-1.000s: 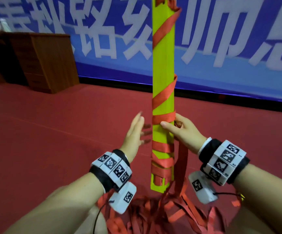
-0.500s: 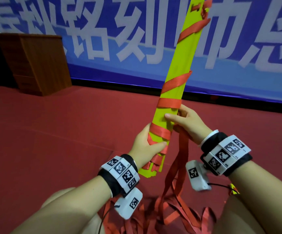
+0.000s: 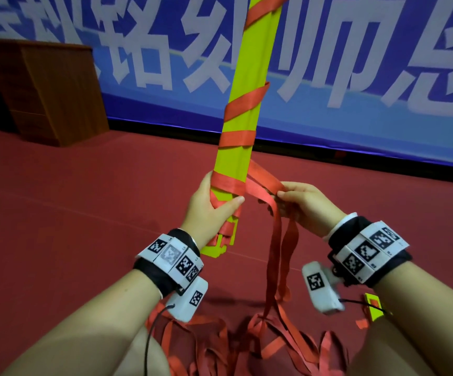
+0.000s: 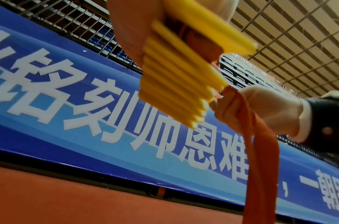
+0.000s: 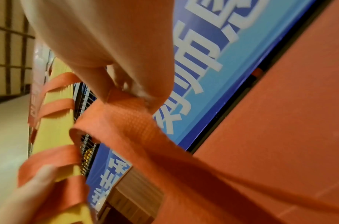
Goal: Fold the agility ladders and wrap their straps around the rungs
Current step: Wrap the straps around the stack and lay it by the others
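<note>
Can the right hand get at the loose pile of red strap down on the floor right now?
Probably not freely. The right hand is pinching the red strap pulled taut from the yellow rung bundle; it would have to let go before reaching the pile below.

Right hand (image 5: 107,50): orange strap (image 5: 126,121) pinched between fingertips.
Rung stack (image 5: 57,130): yellow, wrapped by strap turns.
Left hand (image 5: 30,191): stack's lower end gripped.

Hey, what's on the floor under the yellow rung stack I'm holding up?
Under the rungs, a loose pile of red strap lies on the red floor, and strands hang down to it from the right hand. The forearms cover the pile's edges.
</note>
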A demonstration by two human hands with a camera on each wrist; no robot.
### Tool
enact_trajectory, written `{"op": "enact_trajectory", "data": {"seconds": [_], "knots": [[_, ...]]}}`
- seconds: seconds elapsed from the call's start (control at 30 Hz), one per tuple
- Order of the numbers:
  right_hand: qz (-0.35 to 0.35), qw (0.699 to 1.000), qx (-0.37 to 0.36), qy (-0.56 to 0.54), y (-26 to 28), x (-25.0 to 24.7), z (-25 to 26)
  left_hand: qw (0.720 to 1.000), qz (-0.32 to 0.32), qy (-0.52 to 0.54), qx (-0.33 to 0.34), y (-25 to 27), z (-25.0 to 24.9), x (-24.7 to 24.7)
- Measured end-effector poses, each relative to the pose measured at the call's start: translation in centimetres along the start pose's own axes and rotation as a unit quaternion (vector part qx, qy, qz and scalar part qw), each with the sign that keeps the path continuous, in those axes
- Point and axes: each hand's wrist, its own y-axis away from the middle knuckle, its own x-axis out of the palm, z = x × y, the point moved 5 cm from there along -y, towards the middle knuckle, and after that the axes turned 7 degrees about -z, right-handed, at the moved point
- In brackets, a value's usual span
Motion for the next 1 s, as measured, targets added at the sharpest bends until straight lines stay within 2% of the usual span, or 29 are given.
{"op": "enact_trajectory", "data": {"seconds": [0.13, 0.23, 0.3, 0.4, 0.53, 0.63, 0.73, 0.9, 1.0], "knots": [[-0.021, 0.998, 0.025, -0.057, -0.3, 1.2, 0.6, 0.998, -0.008, -0.066, 0.012, -0.5, 0.5, -0.6], [0.007, 0.995, 0.057, -0.082, -0.2, 2.3, 0.6, 0.994, -0.004, -0.11, 0.018, -0.3, 0.7, -0.6], [0.02, 0.998, 0.048, -0.035, -0.2, 2.8, 0.2, 0.991, 0.006, -0.129, 0.018, 0.0, 0.8, -0.5], [-0.009, 0.998, -0.018, 0.054, -0.3, 2.9, 0.0, 0.987, 0.021, -0.155, 0.02, 0.4, 0.5, -0.3], [-0.038, 0.997, -0.002, 0.071, -0.4, 2.5, -0.3, 0.984, 0.032, -0.176, 0.027, 0.9, 0.1, 0.1], [-0.084, 0.992, -0.009, 0.093, 0.0, 2.2, 0.3, 0.98, 0.037, -0.194, 0.03, 1.1, -0.1, 0.5], [-0.15, 0.986, -0.036, 0.057, 0.0, 1.8, 1.2, 0.975, 0.04, -0.212, 0.043, 1.5, -0.2, 1.2], [-0.202, 0.97, -0.119, 0.058, 0.3, 2.9, 1.6, 0.963, 0.033, -0.241, 0.116, 2.5, -0.2, 2.5], [-0.253, 0.957, -0.14, 0.025, 0.7, 2.7, 0.9, 0.951, 0.031, -0.272, 0.145, 2.9, -0.9, 2.8]]}}
